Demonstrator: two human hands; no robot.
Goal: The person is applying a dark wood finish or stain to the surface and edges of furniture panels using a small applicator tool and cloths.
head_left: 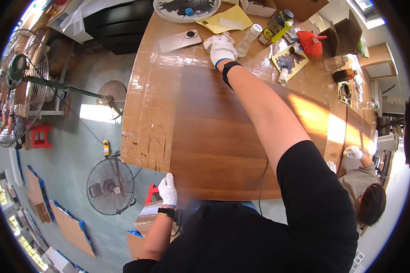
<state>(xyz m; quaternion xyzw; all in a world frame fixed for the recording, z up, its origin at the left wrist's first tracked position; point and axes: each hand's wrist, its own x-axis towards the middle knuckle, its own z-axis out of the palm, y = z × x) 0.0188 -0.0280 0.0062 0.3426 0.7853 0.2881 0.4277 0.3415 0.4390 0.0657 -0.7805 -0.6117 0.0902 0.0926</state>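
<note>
A brown wood-grain panel [218, 136] lies on the tape-covered table [146, 113] in front of me. My left hand [167, 191], in a white knitted glove, is closed at the panel's near left corner. My right arm reaches across the panel, and my right hand [222, 49], gloved too, is just past its far edge. Its fingers are bent around something whitish that I cannot make out. Beside that hand are a clear bottle with a white cap [249, 40] and a yellow sheet [225, 19]. A flat silver device with a round dark dial [181, 41] lies to its left.
A round tray with dark smears [187, 16], a dark bottle [276, 26], a red bag [310, 43] and a stained yellow sheet [290, 63] sit farther back. A co-worker [366, 191] in white gloves works at the right. Fans [110, 186] stand on the left floor; a cable [262, 189] crosses the panel.
</note>
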